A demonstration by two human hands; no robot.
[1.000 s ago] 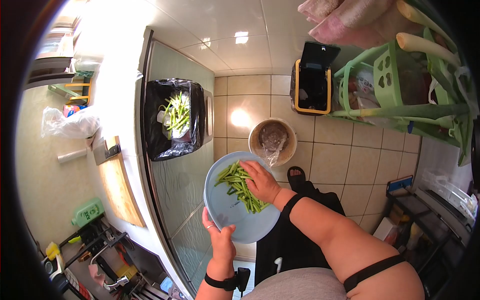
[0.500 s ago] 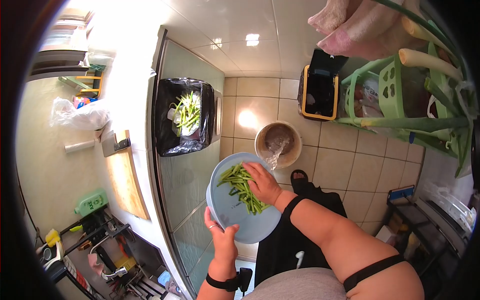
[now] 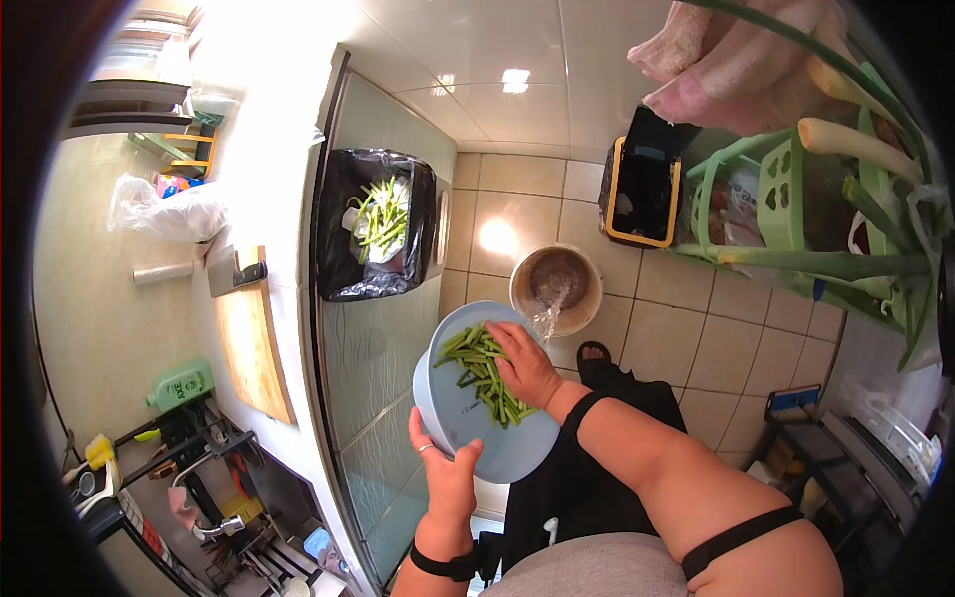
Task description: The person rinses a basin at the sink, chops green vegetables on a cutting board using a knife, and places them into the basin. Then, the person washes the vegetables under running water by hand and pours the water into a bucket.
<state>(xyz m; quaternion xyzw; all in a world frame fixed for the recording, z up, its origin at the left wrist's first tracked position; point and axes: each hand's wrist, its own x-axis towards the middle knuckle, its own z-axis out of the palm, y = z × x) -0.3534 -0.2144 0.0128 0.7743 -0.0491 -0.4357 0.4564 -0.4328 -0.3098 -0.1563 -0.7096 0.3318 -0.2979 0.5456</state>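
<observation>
A light blue plastic basin (image 3: 507, 453) is tilted in front of me, with cut green beans (image 3: 484, 376) heaped along its far right side. My left hand (image 3: 448, 476) grips the basin's near left rim, thumb inside and fingers outside. Over the beans lies my right hand (image 3: 527, 368), fingers stretched flat against them at the rim. Water (image 3: 549, 318) runs from the basin past that hand into a round bucket (image 3: 589, 316) on the floor, which holds murky water.
A black-lined bin (image 3: 331, 284) with green bean scraps hangs on the cabinet front. Beyond the bucket stands an open yellow-rimmed bin (image 3: 619, 189), beside a green rack (image 3: 781, 199) with long leeks. On the counter to the left are a cutting board (image 3: 254, 348) and a cleaver (image 3: 231, 274).
Water keeps running from the basin into the bucket. Both hands keep their places on the basin and the beans. The camera view has shifted slightly.
</observation>
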